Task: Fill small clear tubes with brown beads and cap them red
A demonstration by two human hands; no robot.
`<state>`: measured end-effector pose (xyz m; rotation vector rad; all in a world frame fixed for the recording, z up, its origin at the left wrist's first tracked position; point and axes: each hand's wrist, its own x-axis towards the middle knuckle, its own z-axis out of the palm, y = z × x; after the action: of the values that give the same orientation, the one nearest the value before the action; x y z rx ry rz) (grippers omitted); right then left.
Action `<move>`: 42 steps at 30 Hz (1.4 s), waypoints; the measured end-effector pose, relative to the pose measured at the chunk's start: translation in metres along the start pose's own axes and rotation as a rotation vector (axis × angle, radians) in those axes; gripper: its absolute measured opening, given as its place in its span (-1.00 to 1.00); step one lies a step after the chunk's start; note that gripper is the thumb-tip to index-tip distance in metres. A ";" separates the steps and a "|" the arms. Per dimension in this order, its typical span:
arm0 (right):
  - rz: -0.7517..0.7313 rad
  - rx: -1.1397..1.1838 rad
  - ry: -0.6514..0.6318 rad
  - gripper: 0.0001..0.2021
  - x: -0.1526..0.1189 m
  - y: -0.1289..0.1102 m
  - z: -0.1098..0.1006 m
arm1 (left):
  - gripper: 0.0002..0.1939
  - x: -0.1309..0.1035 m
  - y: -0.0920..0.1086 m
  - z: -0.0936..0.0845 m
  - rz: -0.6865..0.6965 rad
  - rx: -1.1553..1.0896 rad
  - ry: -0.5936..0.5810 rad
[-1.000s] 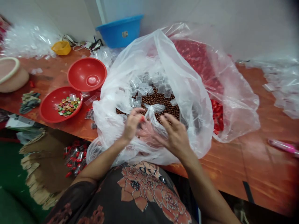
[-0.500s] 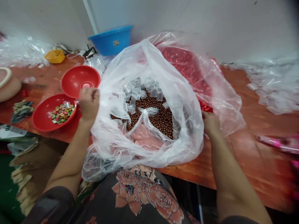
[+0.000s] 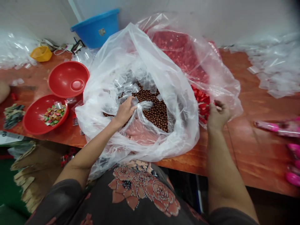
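A large translucent plastic bag (image 3: 180,143) lies wide open before me, holding brown chocolate-like balls (image 3: 159,114) and small clear plastic cups (image 3: 147,85). My left hand (image 3: 125,111) is over the bag's inside at the cups, thumb and fingers pinched at a clear piece beside a gathered twist of plastic (image 3: 142,107). To the right of this bag, my right hand (image 3: 218,116) has its fingers curled together beside a second clear bag (image 3: 225,84) of shiny red pieces (image 3: 201,101). Whatever the right fingers hold is too small to make out.
Two red bowls stand left, one (image 3: 67,78) behind another (image 3: 30,120) with colourful wrapped bits. A blue tub (image 3: 98,28) and yellow bowl (image 3: 41,53) are at the back. Clear plastic pieces (image 3: 276,72) pile up far right, near pink-topped tubes (image 3: 274,127).
My left hand has gone from the bag's left rim into the bag, at the clear cups. My right hand has left the bag's right side and risen slightly toward the red pieces.
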<state>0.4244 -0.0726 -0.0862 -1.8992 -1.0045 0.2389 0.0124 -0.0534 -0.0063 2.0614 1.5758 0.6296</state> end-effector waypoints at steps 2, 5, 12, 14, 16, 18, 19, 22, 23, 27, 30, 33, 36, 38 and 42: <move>0.154 0.246 0.044 -0.66 -0.006 0.001 -0.005 | -0.57 -0.003 0.012 0.009 0.014 -0.211 -0.093; 0.378 0.612 0.044 -0.78 -0.019 -0.002 -0.013 | -0.68 0.003 0.028 0.034 -0.021 -0.322 -0.320; 0.423 0.787 -0.024 -0.91 -0.057 -0.005 -0.038 | -0.71 0.039 0.036 0.089 -0.337 -0.511 -0.417; 0.476 0.885 -0.064 -0.89 -0.074 -0.008 -0.045 | -0.65 0.043 0.038 0.098 -0.351 -0.578 -0.378; 0.556 0.988 -0.110 -0.83 -0.091 -0.011 -0.051 | -0.63 0.043 0.042 0.105 -0.342 -0.632 -0.327; 0.598 1.047 -0.151 -0.76 -0.107 -0.014 -0.054 | -0.63 0.041 0.046 0.111 -0.350 -0.711 -0.280; 0.597 1.061 -0.179 -0.74 -0.115 -0.014 -0.056 | -0.63 0.040 0.049 0.114 -0.355 -0.756 -0.255; 0.578 1.109 -0.260 -0.73 -0.132 -0.014 -0.060 | -0.66 0.038 0.052 0.123 -0.352 -0.855 -0.189; 0.578 1.122 -0.284 -0.72 -0.137 -0.014 -0.062 | -0.67 0.037 0.053 0.125 -0.342 -0.865 -0.175; 0.546 1.156 -0.337 -0.68 -0.148 -0.021 -0.069 | -0.68 0.038 0.051 0.130 -0.296 -0.901 -0.150; 0.525 1.164 -0.352 -0.67 -0.151 -0.034 -0.073 | -0.62 0.039 0.050 0.132 -0.316 -1.030 -0.149; 0.530 1.156 -0.360 -0.65 -0.153 -0.052 -0.074 | -0.61 0.037 0.052 0.127 -0.358 -1.150 -0.163; 0.485 1.122 -0.405 -0.65 -0.155 -0.067 -0.072 | -0.64 0.026 0.056 0.110 -0.410 -1.279 -0.232; 0.443 1.092 -0.457 -0.70 -0.157 -0.075 -0.070 | -0.61 0.014 0.058 0.092 -0.401 -1.357 -0.257; 0.426 1.078 -0.463 -0.72 -0.159 -0.095 -0.053 | -0.52 -0.014 0.056 0.058 -0.321 -1.403 -0.260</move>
<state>0.2986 -0.2022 -0.0180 -1.0211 -0.5208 1.2374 0.0869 -0.0852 -0.0181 0.7679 0.7905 0.9045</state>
